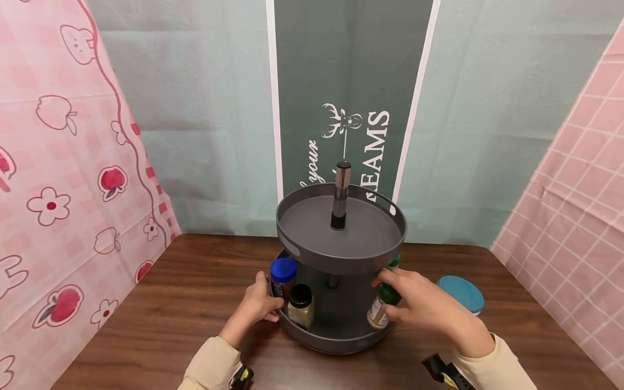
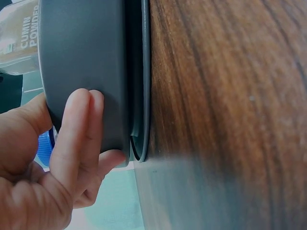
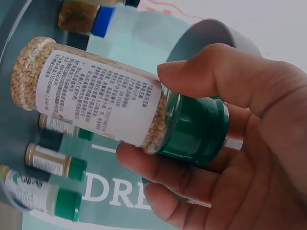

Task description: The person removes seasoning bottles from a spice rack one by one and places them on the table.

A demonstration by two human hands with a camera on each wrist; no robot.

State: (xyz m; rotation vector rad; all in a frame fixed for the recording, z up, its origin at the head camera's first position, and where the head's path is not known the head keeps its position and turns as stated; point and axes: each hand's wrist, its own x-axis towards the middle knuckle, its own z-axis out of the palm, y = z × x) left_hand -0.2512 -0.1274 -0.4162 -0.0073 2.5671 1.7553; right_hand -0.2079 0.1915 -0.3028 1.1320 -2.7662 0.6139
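A dark grey two-tier turntable [image 1: 341,346] stands on the wooden table. My left hand [image 1: 258,300] grips the lower tier's rim at the left, its fingers on the outer wall [image 2: 81,57] and the thumb over the edge. At the tier's right side my right hand [image 1: 419,300] holds a clear jar of sesame seeds [image 3: 100,96] by its green cap. The jar is slightly tilted; whether its base touches the tier cannot be told. Beside my left hand sit a blue-capped jar [image 1: 283,271] and a black-capped cumin powder jar [image 1: 300,313].
Several green-capped jars [image 3: 48,160] stand at the far side of the lower tier. The upper tier [image 1: 312,222] overhangs the jars, with a metal post [image 1: 343,187] through its middle. A teal-lidded container [image 1: 460,294] is to the right. Cloth backdrops [image 1: 219,135] border the table.
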